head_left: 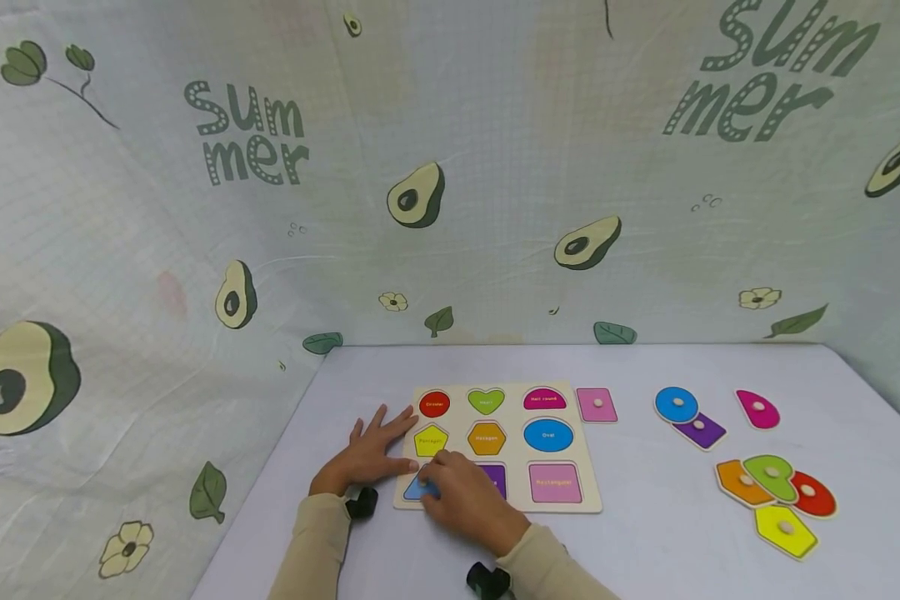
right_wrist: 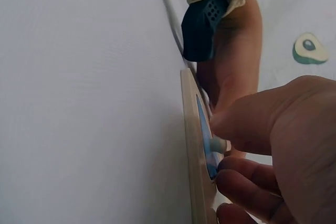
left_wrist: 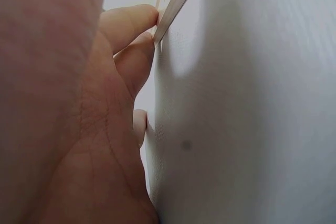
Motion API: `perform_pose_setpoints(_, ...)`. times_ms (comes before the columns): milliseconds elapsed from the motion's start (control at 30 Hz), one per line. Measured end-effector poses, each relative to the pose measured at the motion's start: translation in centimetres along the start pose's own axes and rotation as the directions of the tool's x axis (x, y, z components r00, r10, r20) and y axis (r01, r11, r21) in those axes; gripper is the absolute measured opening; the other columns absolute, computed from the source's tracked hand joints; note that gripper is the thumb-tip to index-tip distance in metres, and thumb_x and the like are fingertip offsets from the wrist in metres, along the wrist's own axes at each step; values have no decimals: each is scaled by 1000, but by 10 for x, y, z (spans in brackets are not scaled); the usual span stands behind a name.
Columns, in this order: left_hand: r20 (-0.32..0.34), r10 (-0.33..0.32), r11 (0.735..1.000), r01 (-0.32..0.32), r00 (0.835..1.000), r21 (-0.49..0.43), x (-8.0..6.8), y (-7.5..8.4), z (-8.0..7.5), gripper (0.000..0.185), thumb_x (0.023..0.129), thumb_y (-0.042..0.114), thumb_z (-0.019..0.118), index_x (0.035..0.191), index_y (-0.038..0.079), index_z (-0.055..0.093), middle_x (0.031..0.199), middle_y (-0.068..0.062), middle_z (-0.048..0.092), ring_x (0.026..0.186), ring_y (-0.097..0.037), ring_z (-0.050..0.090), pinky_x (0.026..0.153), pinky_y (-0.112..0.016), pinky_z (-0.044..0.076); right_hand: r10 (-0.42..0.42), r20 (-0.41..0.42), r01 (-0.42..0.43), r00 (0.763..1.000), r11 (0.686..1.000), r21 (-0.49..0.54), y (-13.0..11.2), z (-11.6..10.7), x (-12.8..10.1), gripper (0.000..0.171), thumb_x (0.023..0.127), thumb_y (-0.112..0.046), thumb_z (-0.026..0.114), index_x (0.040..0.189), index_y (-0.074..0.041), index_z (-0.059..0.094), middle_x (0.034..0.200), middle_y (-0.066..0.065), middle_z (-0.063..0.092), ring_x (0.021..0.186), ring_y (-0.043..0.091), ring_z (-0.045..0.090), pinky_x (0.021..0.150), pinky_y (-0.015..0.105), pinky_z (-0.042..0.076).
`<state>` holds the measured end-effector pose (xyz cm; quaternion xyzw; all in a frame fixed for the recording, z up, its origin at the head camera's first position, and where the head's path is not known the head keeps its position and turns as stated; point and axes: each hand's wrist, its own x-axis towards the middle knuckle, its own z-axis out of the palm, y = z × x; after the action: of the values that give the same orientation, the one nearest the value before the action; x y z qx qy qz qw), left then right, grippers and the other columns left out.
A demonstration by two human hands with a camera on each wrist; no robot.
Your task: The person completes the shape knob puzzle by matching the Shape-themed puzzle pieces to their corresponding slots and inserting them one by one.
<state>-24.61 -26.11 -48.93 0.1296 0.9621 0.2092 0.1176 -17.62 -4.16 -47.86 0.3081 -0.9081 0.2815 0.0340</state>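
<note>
My left hand (head_left: pixel 370 454) lies with spread fingers at the left side of a pale wooden shape puzzle board (head_left: pixel 516 500); in the left wrist view, fingertips (left_wrist: pixel 142 17) touch the board's edge. The right hand (head_left: pixel 468 496) is over the board's lower left corner. There, its thumb and fingers are curled around the pale knob (right_wrist: pixel 218 145) of a blue triangle piece (right_wrist: pixel 203 124). That piece sits at the board's face, partly covered by the hand in the head view. A purple shape (head_left: pixel 497 477) beside it is also partly covered.
A pink knobbed piece (head_left: pixel 597 405) lies by the board's upper right corner. Farther right are blue (head_left: pixel 673 403), purple (head_left: pixel 700 432) and magenta (head_left: pixel 757 409) pieces. Nearer, orange (head_left: pixel 737 485), green heart (head_left: pixel 771 475), red (head_left: pixel 816 496) and yellow (head_left: pixel 785 532) pieces overlap. A printed cloth (head_left: pixel 495 275) hangs behind.
</note>
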Motion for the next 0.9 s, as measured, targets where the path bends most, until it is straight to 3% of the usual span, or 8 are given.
perform_pose_setpoints(200, -5, 6, 1000, -6, 1000, 10, 1, 0, 2, 87, 81, 56, 75, 155, 29, 41, 164, 7, 28, 153, -36, 2, 115, -66, -6, 14, -25, -12, 1000, 996, 87, 6, -8, -2, 23, 91, -24, 75, 112, -14, 77, 96, -7, 67, 84, 2, 58, 81, 22, 55)
perform_pose_setpoints(633, 4, -4, 1000, 4, 1000, 1, 0, -1, 2, 83, 81, 56, 74, 154, 31, 42, 164, 7, 26, 153, -37, 0, 115, -66, -7, 56, -76, -50, 996, 996, 74, 25, -33, -14, 25, 90, -26, 76, 112, -14, 76, 92, -10, 67, 79, 4, 58, 73, 21, 55)
perform_pose_setpoints(900, 6, -17, 1000, 17, 1000, -16, -1, 3, 2, 85, 81, 56, 74, 155, 30, 41, 164, 8, 26, 153, -37, -2, 116, -64, -9, 151, -169, -143, 974, 988, 59, 52, -63, -27, 21, 89, -21, 76, 109, -14, 75, 97, -9, 66, 87, 10, 63, 75, 25, 56)
